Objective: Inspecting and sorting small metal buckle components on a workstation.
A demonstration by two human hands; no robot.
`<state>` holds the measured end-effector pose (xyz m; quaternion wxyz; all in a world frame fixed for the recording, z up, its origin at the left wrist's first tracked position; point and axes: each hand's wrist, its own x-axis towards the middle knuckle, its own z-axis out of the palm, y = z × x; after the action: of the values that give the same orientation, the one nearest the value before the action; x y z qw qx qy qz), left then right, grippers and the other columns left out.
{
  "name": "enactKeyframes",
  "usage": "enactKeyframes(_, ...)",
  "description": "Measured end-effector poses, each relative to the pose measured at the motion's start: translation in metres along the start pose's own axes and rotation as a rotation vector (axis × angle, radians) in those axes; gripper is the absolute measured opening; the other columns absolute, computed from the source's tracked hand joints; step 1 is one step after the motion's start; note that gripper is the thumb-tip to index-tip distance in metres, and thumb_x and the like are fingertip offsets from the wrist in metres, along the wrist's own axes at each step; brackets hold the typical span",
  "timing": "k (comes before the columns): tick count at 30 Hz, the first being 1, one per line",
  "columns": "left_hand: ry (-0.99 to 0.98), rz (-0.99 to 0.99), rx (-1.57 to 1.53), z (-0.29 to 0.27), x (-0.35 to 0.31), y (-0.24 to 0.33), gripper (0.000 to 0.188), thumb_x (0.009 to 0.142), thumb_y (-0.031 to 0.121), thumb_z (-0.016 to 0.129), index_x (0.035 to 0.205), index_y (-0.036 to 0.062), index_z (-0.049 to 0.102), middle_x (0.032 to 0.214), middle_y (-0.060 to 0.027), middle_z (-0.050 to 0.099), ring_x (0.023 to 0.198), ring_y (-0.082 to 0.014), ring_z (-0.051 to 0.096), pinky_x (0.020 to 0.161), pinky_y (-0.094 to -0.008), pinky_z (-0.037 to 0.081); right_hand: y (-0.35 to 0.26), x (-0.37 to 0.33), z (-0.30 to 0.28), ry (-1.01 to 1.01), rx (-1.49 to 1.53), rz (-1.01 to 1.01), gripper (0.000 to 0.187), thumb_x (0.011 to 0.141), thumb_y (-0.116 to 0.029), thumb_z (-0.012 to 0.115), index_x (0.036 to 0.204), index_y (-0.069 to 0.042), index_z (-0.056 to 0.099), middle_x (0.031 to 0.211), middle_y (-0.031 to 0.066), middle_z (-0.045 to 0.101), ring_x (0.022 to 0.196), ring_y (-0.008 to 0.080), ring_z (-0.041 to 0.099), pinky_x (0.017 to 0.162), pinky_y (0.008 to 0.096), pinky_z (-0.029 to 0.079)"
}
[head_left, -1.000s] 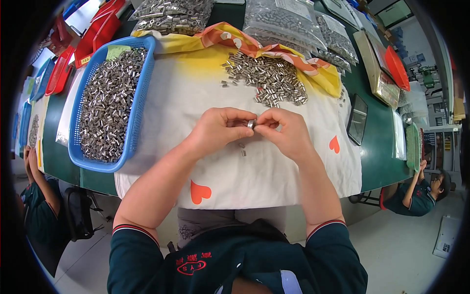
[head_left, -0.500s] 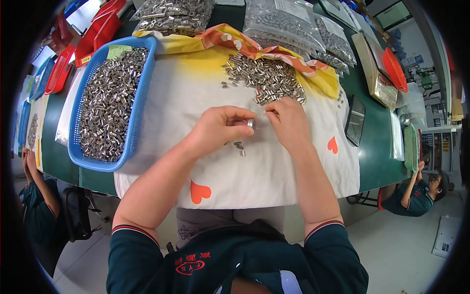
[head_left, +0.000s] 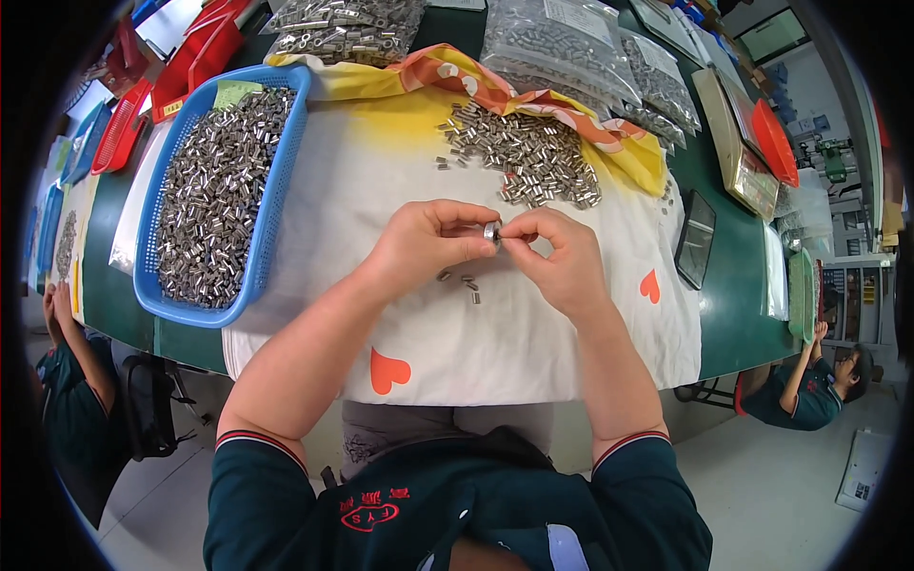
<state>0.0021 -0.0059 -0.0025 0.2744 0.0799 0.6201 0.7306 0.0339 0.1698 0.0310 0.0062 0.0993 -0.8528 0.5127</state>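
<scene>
My left hand (head_left: 419,243) and my right hand (head_left: 557,255) meet over a white cloth with orange hearts (head_left: 495,333). Between their fingertips they pinch a small shiny metal sleeve (head_left: 491,231). A few loose metal sleeves (head_left: 464,284) lie on the cloth just under my hands. Farther back on the cloth sits a pile of the same metal sleeves (head_left: 528,157). To my left a blue plastic basket (head_left: 276,205) is full of several more of these parts.
Clear bags of metal parts (head_left: 562,48) lie at the back of the green table (head_left: 733,285). A dark phone-like slab (head_left: 696,238) lies right of the cloth. Red trays (head_left: 190,57) stand at the back left. Other people sit at the far left (head_left: 67,381) and lower right (head_left: 809,385).
My right hand reached out toward the pile half a second ago and has come back to meet the left hand, with a metal sleeve again between both sets of fingertips.
</scene>
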Motion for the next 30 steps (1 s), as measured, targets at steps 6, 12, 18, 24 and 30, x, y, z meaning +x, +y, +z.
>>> enactKeyframes(6,0.026,-0.045,0.113,0.003,-0.001,0.005,0.03,0.074,0.007,0.067,0.103,0.0015,0.06,0.08,0.0004,0.061,0.072,-0.0037,0.054,0.065,-0.0178,0.045,0.003,-0.004,0.007,0.135,-0.383,-0.295,0.007,0.071,0.001,0.061,0.078,-0.001,0.061,0.075,0.0074,0.06,0.069,0.0153,0.057,0.06,0.0262,0.045)
enactKeyframes(12,-0.031,-0.006,0.067,0.002,-0.003,0.001,0.032,0.075,0.0,0.064,0.106,-0.0016,0.057,0.086,-0.0016,0.061,0.073,-0.0043,0.055,0.061,-0.0168,0.044,0.001,0.001,-0.007,-0.092,-0.063,0.058,0.012,0.072,-0.004,0.06,0.084,-0.003,0.061,0.078,0.007,0.062,0.07,0.0156,0.058,0.062,0.027,0.046)
enactKeyframes(18,-0.075,-0.057,0.139,0.01,-0.003,0.005,0.031,0.075,0.0,0.064,0.105,-0.0003,0.057,0.083,0.0004,0.059,0.074,-0.0036,0.054,0.062,-0.0173,0.044,0.026,0.016,-0.014,0.097,-0.136,0.141,0.011,0.073,-0.005,0.06,0.083,-0.005,0.063,0.082,0.0065,0.06,0.071,0.0163,0.057,0.063,0.0283,0.045)
enactKeyframes(24,-0.072,-0.12,0.082,0.006,-0.005,0.011,0.029,0.075,0.004,0.065,0.103,-0.0001,0.059,0.085,-0.0006,0.06,0.076,-0.0052,0.054,0.068,-0.0193,0.046,0.034,0.021,-0.002,0.136,-0.675,-0.207,0.011,0.069,-0.008,0.062,0.08,-0.006,0.062,0.076,0.0073,0.056,0.078,0.0253,0.052,0.072,0.0367,0.042)
enactKeyframes(30,-0.041,-0.022,-0.083,0.001,-0.001,0.003,0.031,0.076,0.002,0.063,0.107,-0.0017,0.056,0.091,-0.002,0.06,0.079,-0.006,0.056,0.071,-0.0194,0.046,0.021,0.012,-0.003,0.032,-0.503,-0.084,0.008,0.07,-0.005,0.061,0.078,-0.004,0.06,0.077,0.0072,0.057,0.076,0.0218,0.054,0.069,0.0325,0.043)
